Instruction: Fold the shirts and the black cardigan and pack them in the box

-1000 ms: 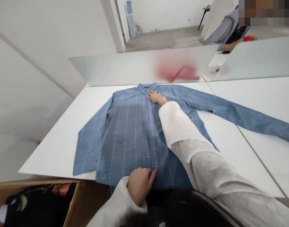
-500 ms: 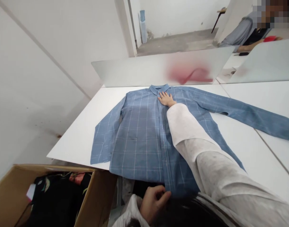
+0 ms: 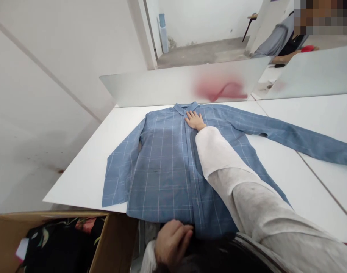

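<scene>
A blue checked shirt (image 3: 164,163) lies face up on the white table (image 3: 85,170), collar at the far side, its right sleeve stretched out across the table. My right hand (image 3: 195,120) rests flat, fingers spread, on the shirt just below the collar. My left hand (image 3: 172,242) is at the shirt's bottom hem by the near table edge, fingers curled and pinching the hem fabric.
A cardboard box (image 3: 111,242) holding dark and patterned clothes stands at the lower left below the table edge. A frosted divider panel (image 3: 162,83) runs along the table's far side with a red garment blurred behind it. Another person sits beyond at the upper right.
The view shifted slightly. My left hand stayed at the hem and rose a little against it. My right hand remains flat below the collar.
</scene>
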{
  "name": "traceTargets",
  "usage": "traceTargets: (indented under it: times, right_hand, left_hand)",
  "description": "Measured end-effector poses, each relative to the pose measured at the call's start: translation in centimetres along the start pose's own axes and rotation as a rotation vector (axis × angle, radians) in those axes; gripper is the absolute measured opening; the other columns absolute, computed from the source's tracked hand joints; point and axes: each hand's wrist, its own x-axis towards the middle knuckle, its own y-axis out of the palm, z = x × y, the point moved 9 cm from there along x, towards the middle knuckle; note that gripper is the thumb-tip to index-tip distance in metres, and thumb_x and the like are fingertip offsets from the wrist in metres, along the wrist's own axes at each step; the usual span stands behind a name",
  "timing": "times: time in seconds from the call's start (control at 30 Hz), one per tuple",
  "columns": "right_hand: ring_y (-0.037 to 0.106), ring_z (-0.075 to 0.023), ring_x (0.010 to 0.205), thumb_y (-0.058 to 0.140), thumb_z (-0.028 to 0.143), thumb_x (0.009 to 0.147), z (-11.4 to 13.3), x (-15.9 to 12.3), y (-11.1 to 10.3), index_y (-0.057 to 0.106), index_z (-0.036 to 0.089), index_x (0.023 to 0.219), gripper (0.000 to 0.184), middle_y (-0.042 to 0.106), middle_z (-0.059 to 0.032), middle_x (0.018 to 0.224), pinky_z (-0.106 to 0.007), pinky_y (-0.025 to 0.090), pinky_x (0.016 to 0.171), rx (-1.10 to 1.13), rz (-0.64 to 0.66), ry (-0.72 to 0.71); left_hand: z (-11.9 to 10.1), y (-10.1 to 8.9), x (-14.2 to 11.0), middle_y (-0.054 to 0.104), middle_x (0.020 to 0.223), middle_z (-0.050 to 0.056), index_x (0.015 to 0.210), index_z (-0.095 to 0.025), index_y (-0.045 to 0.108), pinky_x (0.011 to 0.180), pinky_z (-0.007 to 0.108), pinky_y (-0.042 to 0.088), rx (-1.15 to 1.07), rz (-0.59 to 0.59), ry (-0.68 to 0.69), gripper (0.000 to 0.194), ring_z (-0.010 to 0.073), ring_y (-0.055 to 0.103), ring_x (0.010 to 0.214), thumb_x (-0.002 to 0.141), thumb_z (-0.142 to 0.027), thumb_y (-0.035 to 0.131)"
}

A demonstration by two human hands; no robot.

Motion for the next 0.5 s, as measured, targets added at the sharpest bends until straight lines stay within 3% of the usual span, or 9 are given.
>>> traceTargets:
  times: [0.07, 0.13, 0.2, 0.27, 0.4, 0.5]
  right_hand:
    - [0.017, -0.0265, 0.143, 0.015, 0.046, 0.095, -0.1, 0.1, 0.0, 0.022, 0.019, 0.151, 0.062, 0.019, -0.0058, 0.157, -0.054, 0.014, 0.113, 0.000, 0.000, 0.006]
    - [0.017, -0.0263, 0.143, 0.015, 0.046, 0.095, -0.2, 0.3, 0.0, 0.022, 0.019, 0.151, 0.062, 0.018, -0.0055, 0.157, -0.054, 0.013, 0.113, 0.001, -0.002, 0.011]
    - [0.017, -0.0261, 0.143, 0.015, 0.046, 0.095, -0.3, 0.5, 0.0, 0.022, 0.020, 0.151, 0.062, 0.019, -0.0054, 0.157, -0.054, 0.013, 0.113, 0.003, -0.006, 0.016]
    - [0.017, -0.0259, 0.143, 0.016, 0.046, 0.095, -0.4, 0.6, 0.0, 0.022, 0.020, 0.151, 0.062, 0.019, -0.0053, 0.157, -0.054, 0.014, 0.113, 0.004, -0.012, 0.019]
    - [0.018, -0.0260, 0.143, 0.016, 0.046, 0.095, -0.5, 0.7, -0.1, 0.023, 0.020, 0.151, 0.062, 0.020, -0.0054, 0.156, -0.054, 0.014, 0.113, 0.000, -0.024, 0.021]
    - [0.018, -0.0260, 0.143, 0.015, 0.046, 0.096, -0.5, 0.6, -0.2, 0.023, 0.020, 0.151, 0.062, 0.021, -0.0058, 0.156, -0.054, 0.014, 0.113, -0.003, -0.033, 0.017]
  left_hand:
    - [0.9, -3.5, 1.1, 0.071, 0.092, 0.007, 0.104, -0.020, 0.069, 0.077, 0.028, 0.051, 0.159, -0.100, 0.049, 0.033, 0.0168, 0.066, 0.086, 0.095, -0.028, 0.038]
    - [3.4, -5.8, 2.2, 0.064, 0.121, 0.012, 0.119, -0.020, 0.063, 0.094, 0.041, 0.047, 0.353, -0.145, -0.009, 0.037, 0.0248, 0.059, 0.112, 0.096, -0.031, 0.036]
    - [6.9, -7.0, 2.9, 0.051, 0.138, 0.015, 0.129, -0.017, 0.057, 0.100, 0.056, 0.040, 0.547, -0.158, -0.154, 0.046, 0.0344, 0.046, 0.128, 0.096, -0.037, 0.031]
    - [10.1, -7.4, 2.9, 0.048, 0.140, 0.019, 0.132, -0.011, 0.054, 0.098, 0.061, 0.039, 0.665, -0.135, -0.271, 0.054, 0.0390, 0.041, 0.130, 0.096, -0.043, 0.027]
    - [13.7, -8.7, 2.0, 0.053, 0.136, 0.017, 0.131, -0.010, 0.053, 0.097, 0.051, 0.045, 0.681, -0.031, -0.310, 0.058, 0.0345, 0.047, 0.127, 0.094, -0.046, 0.028]
    - [15.8, -12.1, 0.4, 0.061, 0.127, 0.016, 0.131, -0.014, 0.053, 0.093, 0.043, 0.049, 0.657, 0.025, -0.413, 0.053, 0.0295, 0.060, 0.113, 0.093, -0.044, 0.031]
